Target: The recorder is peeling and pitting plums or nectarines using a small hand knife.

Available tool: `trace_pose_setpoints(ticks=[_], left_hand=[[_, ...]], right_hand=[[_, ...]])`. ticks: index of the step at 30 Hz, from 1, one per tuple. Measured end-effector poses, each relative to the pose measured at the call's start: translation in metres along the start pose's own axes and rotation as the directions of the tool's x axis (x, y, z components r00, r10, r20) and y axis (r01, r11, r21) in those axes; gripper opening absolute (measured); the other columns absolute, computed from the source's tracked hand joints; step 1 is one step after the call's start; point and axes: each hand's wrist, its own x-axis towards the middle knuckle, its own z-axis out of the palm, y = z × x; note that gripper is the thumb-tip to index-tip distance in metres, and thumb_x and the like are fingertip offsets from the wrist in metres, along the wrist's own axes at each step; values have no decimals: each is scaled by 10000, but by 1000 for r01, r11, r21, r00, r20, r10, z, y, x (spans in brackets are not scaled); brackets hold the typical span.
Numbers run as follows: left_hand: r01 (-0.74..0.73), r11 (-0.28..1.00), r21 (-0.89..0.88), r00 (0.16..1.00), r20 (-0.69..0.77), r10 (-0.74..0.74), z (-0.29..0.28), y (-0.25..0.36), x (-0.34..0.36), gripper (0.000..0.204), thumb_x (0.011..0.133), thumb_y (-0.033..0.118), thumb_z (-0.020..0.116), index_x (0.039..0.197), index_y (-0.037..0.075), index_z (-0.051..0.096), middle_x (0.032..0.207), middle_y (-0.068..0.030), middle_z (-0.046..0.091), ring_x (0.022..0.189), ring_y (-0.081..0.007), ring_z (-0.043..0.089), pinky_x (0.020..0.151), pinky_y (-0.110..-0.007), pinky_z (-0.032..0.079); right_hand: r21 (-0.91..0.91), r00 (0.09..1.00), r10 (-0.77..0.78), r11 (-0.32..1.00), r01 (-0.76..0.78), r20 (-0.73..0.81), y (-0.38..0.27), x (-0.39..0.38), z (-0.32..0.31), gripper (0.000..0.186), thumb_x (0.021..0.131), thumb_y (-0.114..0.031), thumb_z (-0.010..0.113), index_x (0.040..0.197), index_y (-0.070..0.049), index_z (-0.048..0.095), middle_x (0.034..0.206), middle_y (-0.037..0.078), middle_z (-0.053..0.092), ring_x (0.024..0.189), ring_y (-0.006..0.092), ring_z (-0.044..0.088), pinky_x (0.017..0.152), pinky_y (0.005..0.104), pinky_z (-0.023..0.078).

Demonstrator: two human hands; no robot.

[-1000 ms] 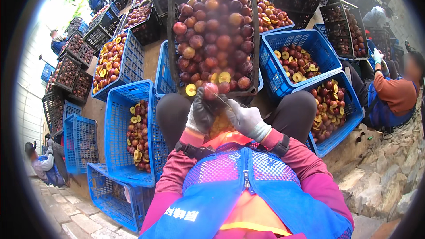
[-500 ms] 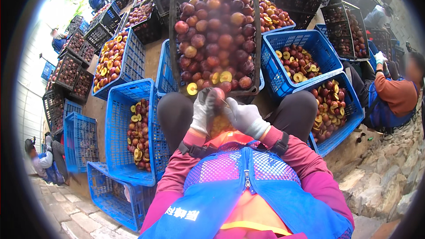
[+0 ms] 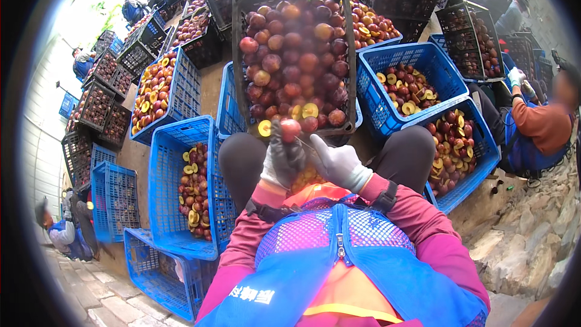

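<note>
Gloved in pale grey with dark-stained fingers, my left hand (image 3: 282,158) is closed around a red plum (image 3: 290,130), held up at the near edge of a black crate (image 3: 238,54) full of whole plums. My right hand (image 3: 344,165), in a light grey glove, is closed just to the right of the plum. A thin blade (image 3: 307,143) juts from its fingers toward the fruit; the handle is hidden in the glove. Cut plum halves with yellow flesh (image 3: 310,109) lie at the crate's near edge. Below my hands, blurred yellowish fruit shows in my lap.
Blue crates with halved plums stand to the left (image 3: 158,175) and right (image 3: 369,94) of my knees. An overturned blue crate (image 3: 160,284) lies at lower left. Black plum crates are stacked farther back. A co-worker (image 3: 538,127) sits at right, near rough stones (image 3: 520,224).
My left hand has turned, showing its dark-stained side, and the plum has shifted slightly left and away from the blade. The right hand stays nearly in place. The whole view has shifted slightly.
</note>
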Motion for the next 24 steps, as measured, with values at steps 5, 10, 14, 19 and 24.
trace_pose_setpoints(ticks=[5, 10, 14, 19, 24], left_hand=[[98, 995, -33, 995, -4, -98, -17, -9, 8, 719, 1043, 840, 471, 746, 186, 463, 543, 60, 306, 407, -115, 335, 430, -324, 346], [161, 965, -206, 986, -10, -166, -26, -6, 11, 727, 1036, 852, 463, 887, 152, 590, 571, 42, 391, 425, -124, 381, 469, -340, 385], [82, 991, -105, 996, -32, -86, -18, -3, 9, 732, 1037, 848, 464, 1049, 142, 658, 605, 6, 510, 454, -153, 453, 497, -353, 415], [-17, 922, 387, 987, 155, -47, -12, -22, -4, 761, 1069, 806, 461, 1133, 91, 713, 727, -20, 633, 581, -161, 590, 555, -330, 473], [6, 910, 415, 999, 29, -20, -21, -42, 7, 752, 1110, 744, 435, 1168, 56, 733, 750, -23, 657, 565, -152, 598, 514, -320, 454]], right_hand=[[-26, 1000, 1, 1000, -1, 3, 11, -14, 7, 701, 1012, -293, 724, 1579, 48, 492, 833, 138, 749, 542, 325, 678, 493, 446, 515], [29, 998, 36, 999, -37, 51, 13, -25, -2, 662, 1028, -290, 712, 1565, 47, 520, 762, 111, 723, 553, 322, 691, 517, 444, 539], [429, 962, 237, 889, -158, -137, 3, -12, -23, 587, 1003, -310, 807, 1472, 3, 644, 976, 161, 800, 834, 301, 815, 760, 370, 631], [619, 926, 354, 701, -354, 129, -5, 27, -38, 537, 942, -351, 891, 1318, 1, 741, 1096, 143, 815, 1020, 139, 753, 957, 328, 589], [568, 904, 428, 741, -359, 14, -13, 12, -5, 468, 891, -384, 909, 1129, -4, 776, 957, 166, 808, 875, 209, 798, 819, 355, 618]])
